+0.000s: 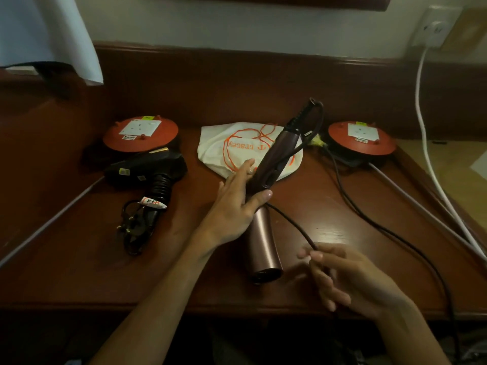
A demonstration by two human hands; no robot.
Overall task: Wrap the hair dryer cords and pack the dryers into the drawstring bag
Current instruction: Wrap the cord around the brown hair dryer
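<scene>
My left hand (238,204) grips a rose-pink hair dryer (263,238) near its middle, handle pointing up and away, barrel toward me. Its dark cord (292,222) runs from the handle tip, loops down past the barrel and passes through the fingers of my right hand (350,277), which pinches it low on the right. A white drawstring bag (224,146) with orange print and orange string lies flat behind the dryer. A black hair dryer (147,169) lies at the left with its cord (137,225) bundled by its handle.
Two red round cord reels with sockets stand at the back, one at the left (141,134) and one at the right (362,139). A black cable (382,227) trails from the right reel across the wooden table (79,259). A white cable (427,154) hangs from a wall socket.
</scene>
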